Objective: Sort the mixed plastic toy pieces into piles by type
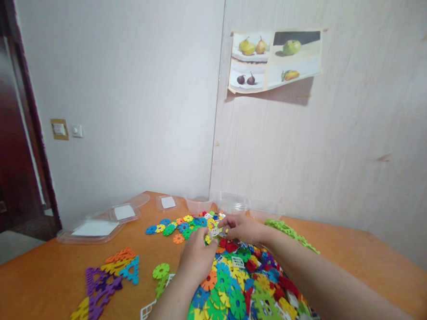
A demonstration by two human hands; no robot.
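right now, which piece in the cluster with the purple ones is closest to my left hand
The light blue triangle at the right-hand end; the orange piece, yellow pieces and purple pieces lie farther from your left hand.

Soft, even light brightened the wall point(149, 88) beyond the left hand point(197, 255); above the right hand point(243, 228), a picture sheet point(295, 63) cast a shadow point(293, 93) underneath. Far up-right of both, the view darkened; pieces point(224, 280) below them looked slightly soft.

the orange-brown table point(352, 250) bears heaped colourful pieces point(236, 304), clear lids point(67, 236) and tubs point(234, 204).
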